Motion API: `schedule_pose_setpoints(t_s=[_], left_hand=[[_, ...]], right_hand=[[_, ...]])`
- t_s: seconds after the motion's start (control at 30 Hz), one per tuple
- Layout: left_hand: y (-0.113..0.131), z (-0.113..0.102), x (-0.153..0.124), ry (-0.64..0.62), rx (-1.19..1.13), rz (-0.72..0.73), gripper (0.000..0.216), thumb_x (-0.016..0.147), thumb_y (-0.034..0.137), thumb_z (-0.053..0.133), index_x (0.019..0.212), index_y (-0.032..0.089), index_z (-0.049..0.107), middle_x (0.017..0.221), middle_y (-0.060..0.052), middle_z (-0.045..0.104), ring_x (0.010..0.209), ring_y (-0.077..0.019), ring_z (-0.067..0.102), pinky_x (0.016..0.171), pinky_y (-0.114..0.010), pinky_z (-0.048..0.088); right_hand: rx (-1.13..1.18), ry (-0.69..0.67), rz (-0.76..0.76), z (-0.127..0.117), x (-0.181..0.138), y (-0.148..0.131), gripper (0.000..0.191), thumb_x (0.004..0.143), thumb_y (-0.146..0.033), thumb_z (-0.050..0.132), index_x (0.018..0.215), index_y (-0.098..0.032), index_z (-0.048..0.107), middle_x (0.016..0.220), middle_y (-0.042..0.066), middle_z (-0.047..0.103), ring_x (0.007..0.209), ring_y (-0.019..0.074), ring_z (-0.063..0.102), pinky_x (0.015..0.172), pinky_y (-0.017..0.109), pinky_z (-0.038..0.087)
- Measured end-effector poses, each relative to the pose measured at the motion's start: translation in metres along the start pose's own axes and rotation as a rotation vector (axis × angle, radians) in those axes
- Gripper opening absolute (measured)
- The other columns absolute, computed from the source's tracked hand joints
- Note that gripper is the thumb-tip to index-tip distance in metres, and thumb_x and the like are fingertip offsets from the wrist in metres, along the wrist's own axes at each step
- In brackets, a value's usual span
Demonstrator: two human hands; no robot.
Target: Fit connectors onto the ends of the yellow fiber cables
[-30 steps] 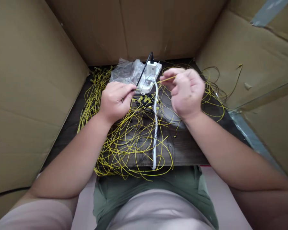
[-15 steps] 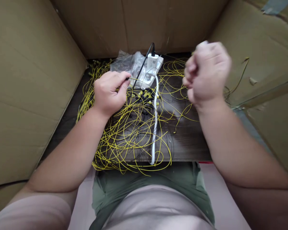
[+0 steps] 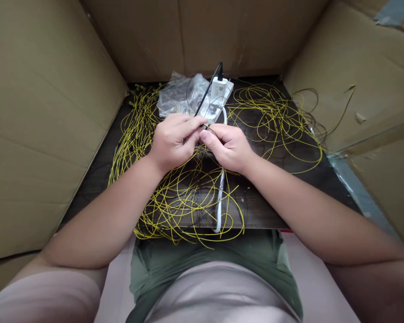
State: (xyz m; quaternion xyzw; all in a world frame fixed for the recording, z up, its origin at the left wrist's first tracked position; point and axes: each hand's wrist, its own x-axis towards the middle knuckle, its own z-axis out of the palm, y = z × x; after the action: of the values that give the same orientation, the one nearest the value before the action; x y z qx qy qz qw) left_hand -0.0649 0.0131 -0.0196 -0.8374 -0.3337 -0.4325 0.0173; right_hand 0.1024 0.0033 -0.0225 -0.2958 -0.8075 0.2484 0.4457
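Note:
Both hands meet over the middle of the table, fingertips touching. My left hand [image 3: 173,139] is closed in a pinch, palm down, at the end of a thin wire [image 3: 208,127]. My right hand [image 3: 234,146] is closed too, thumb against bent forefinger, pinching at the same wire. A short yellow and dark stretch of it shows between the fingers; its tip is hidden. Below and left of the hands lies a loose tangle of yellow wires [image 3: 175,202]. Another heap of yellow wires [image 3: 272,107] lies beyond my right hand.
Behind the hands stand a white power strip [image 3: 227,96] with a white plug adapter [image 3: 218,87] and a crumpled clear plastic bag [image 3: 178,94]. A white power cord [image 3: 219,202] runs to the front edge. Cardboard walls [image 3: 205,36] enclose the dark table [image 3: 269,211] on three sides.
My right hand has come down and left from its raised place at the right to meet my left hand. My left hand has shifted slightly right and nearer. More yellow wire lies at the right.

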Motion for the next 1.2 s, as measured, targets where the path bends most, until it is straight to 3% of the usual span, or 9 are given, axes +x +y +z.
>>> schedule_pose_setpoints(t_s=[0.3, 0.67, 0.9, 1.07, 1.13, 1.2], left_hand=[[0.0, 0.0, 0.0, -0.009, -0.011, 0.018, 0.02, 0.085, 0.026, 0.049, 0.096, 0.022, 0.065, 0.074, -0.001, 0.064, 0.072, -0.0135, 0.059, 0.073, -0.031, 0.045], [-0.002, -0.004, 0.001, 0.039, 0.063, -0.057, 0.018, 0.083, 0.024, 0.051, 0.091, 0.019, 0.065, 0.078, -0.003, 0.066, 0.071, -0.0138, 0.059, 0.072, -0.029, 0.045], [-0.003, -0.006, 0.001, 0.062, 0.078, -0.103, 0.016, 0.081, 0.022, 0.052, 0.09, 0.019, 0.066, 0.076, -0.003, 0.066, 0.071, -0.0144, 0.059, 0.069, -0.029, 0.045], [-0.005, -0.008, 0.0, 0.073, 0.045, -0.104, 0.016, 0.081, 0.02, 0.053, 0.09, 0.018, 0.066, 0.078, -0.003, 0.067, 0.071, -0.014, 0.059, 0.07, -0.029, 0.045], [-0.005, -0.009, 0.0, 0.083, 0.037, -0.11, 0.016, 0.081, 0.019, 0.053, 0.09, 0.017, 0.066, 0.08, -0.004, 0.067, 0.072, -0.014, 0.059, 0.07, -0.029, 0.046], [-0.004, -0.01, 0.001, 0.102, 0.035, -0.105, 0.016, 0.081, 0.018, 0.053, 0.091, 0.017, 0.066, 0.08, -0.005, 0.067, 0.072, -0.0142, 0.06, 0.071, -0.03, 0.046]], right_hand=[[0.261, 0.183, 0.193, 0.004, -0.003, 0.0, 0.043, 0.088, -0.049, 0.04, 0.07, -0.014, 0.058, 0.056, -0.002, 0.045, 0.05, 0.0062, 0.041, 0.048, 0.021, 0.034], [0.445, 0.75, 0.423, -0.025, 0.014, 0.013, 0.046, 0.086, -0.059, 0.034, 0.072, -0.019, 0.052, 0.054, -0.004, 0.033, 0.038, 0.0049, 0.029, 0.034, 0.019, 0.022], [0.508, 0.9, 0.454, -0.06, 0.017, 0.029, 0.035, 0.086, -0.052, 0.037, 0.07, -0.021, 0.045, 0.055, -0.005, 0.032, 0.035, 0.0051, 0.023, 0.031, 0.022, 0.016], [0.515, 1.088, 0.486, -0.09, 0.018, 0.038, 0.028, 0.087, -0.038, 0.034, 0.067, -0.022, 0.043, 0.053, -0.006, 0.029, 0.034, 0.0054, 0.019, 0.032, 0.026, 0.013], [0.471, 1.117, 0.439, -0.092, 0.019, 0.034, 0.028, 0.087, -0.04, 0.036, 0.067, -0.022, 0.044, 0.053, -0.006, 0.03, 0.035, 0.0057, 0.02, 0.032, 0.026, 0.013], [0.39, 1.054, 0.365, -0.084, 0.018, 0.024, 0.031, 0.085, -0.046, 0.04, 0.068, -0.021, 0.048, 0.054, -0.005, 0.034, 0.036, 0.0061, 0.025, 0.033, 0.024, 0.016]])
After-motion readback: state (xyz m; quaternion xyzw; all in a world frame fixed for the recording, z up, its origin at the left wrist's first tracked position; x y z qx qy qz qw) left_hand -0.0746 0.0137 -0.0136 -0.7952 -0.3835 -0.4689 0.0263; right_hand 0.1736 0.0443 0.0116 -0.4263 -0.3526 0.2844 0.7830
